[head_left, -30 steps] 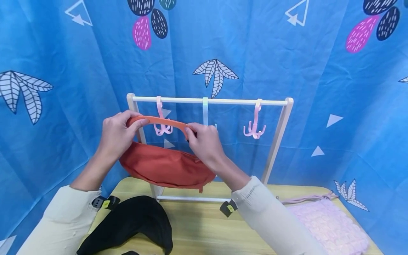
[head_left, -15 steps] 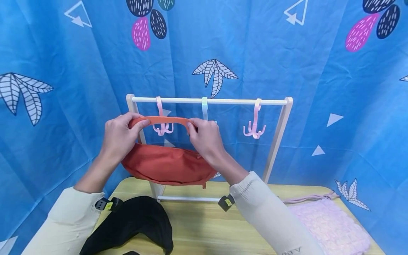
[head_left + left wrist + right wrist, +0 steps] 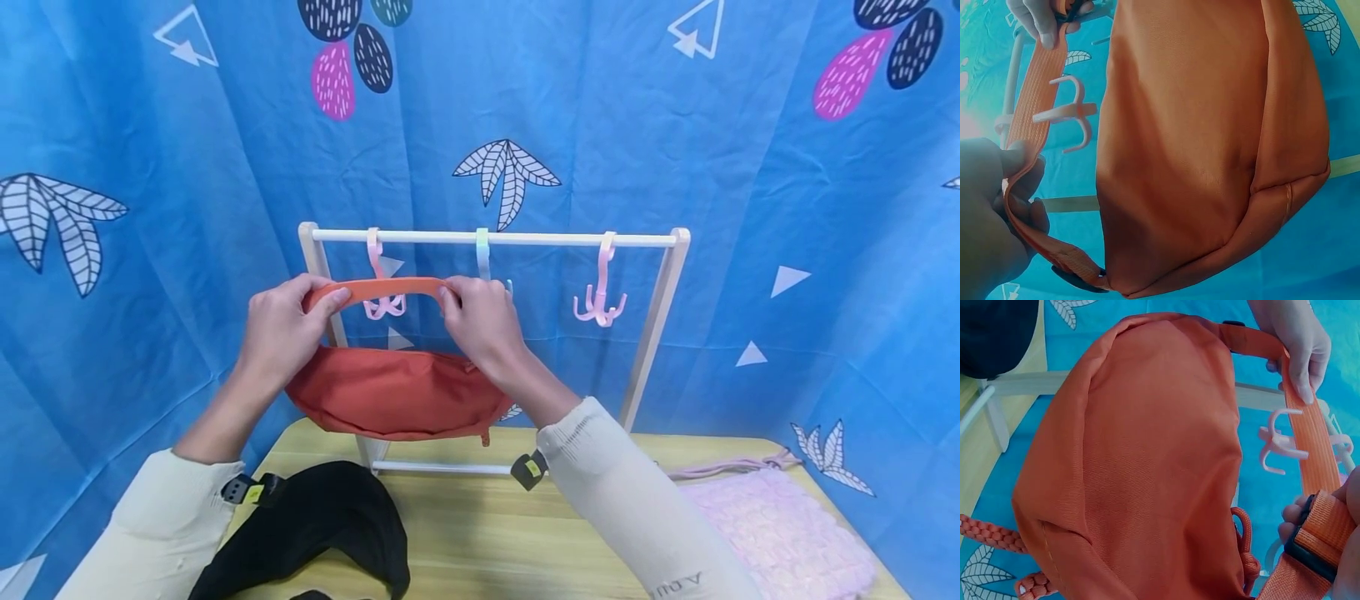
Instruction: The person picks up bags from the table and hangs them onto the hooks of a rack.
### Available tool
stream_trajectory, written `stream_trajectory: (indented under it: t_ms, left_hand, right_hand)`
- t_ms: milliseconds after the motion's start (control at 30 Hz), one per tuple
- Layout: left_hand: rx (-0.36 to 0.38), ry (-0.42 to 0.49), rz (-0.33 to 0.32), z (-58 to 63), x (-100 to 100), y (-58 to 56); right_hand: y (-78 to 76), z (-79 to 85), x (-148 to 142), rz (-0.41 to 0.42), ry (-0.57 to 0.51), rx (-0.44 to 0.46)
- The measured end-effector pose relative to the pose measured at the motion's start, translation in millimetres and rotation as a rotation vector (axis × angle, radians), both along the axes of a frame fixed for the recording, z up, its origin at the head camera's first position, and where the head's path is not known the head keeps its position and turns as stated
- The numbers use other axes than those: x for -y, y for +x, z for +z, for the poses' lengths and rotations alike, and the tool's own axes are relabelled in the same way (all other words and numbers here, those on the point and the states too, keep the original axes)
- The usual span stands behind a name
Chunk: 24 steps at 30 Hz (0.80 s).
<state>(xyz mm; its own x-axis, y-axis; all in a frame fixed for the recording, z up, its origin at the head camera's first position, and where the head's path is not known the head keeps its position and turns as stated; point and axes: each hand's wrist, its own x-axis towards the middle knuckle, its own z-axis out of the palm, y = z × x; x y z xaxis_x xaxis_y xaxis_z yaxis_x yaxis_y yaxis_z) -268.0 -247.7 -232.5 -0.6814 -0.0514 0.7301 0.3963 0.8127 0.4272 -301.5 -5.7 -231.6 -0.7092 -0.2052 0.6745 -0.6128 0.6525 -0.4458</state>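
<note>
An orange-red waist bag hangs in the air by its orange strap, in front of the rack's left side. My left hand pinches the strap's left end between thumb and fingers. At the other end my right hand grips the strap; in the right wrist view a black buckle lies by its fingers. The strap is stretched nearly level between both hands, crossing in front of a pink hook in the head view. The bag's body sags below, its right end partly behind my right wrist.
A white rack stands on the wooden table, with a blue-green hook at its middle and another pink hook at right. A black cloth item lies front left, a fluffy pale pink bag at right.
The strap has gone from slanting to nearly level. The bag and my hands have shifted slightly right. Both hands keep their hold.
</note>
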Motion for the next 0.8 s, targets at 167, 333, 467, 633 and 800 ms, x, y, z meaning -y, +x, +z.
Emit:
stream_trajectory:
  t_ms: [167,333,467,633,800]
  left_hand:
    - [0.027,0.008,-0.001,-1.7,2.6,1.5]
    - [0.098,0.016,0.003,-3.6,7.0,3.1]
    - [0.160,0.035,-0.012,-6.5,11.7,5.0]
    - [0.266,0.060,-0.053,-10.9,15.4,6.0]
    - [0.350,0.097,-0.104,-17.2,16.6,6.1]
  right_hand:
    - [0.1,0.3,1.3,-0.003,0.026,0.012]
    - [3.8,-0.5,2.6,0.004,0.067,0.079]
    - [7.5,-3.4,5.9,0.026,0.114,0.148]
    - [9.4,-10.9,8.6,0.062,0.119,0.217]
    - [7.8,-19.0,7.8,0.178,-0.006,0.364]
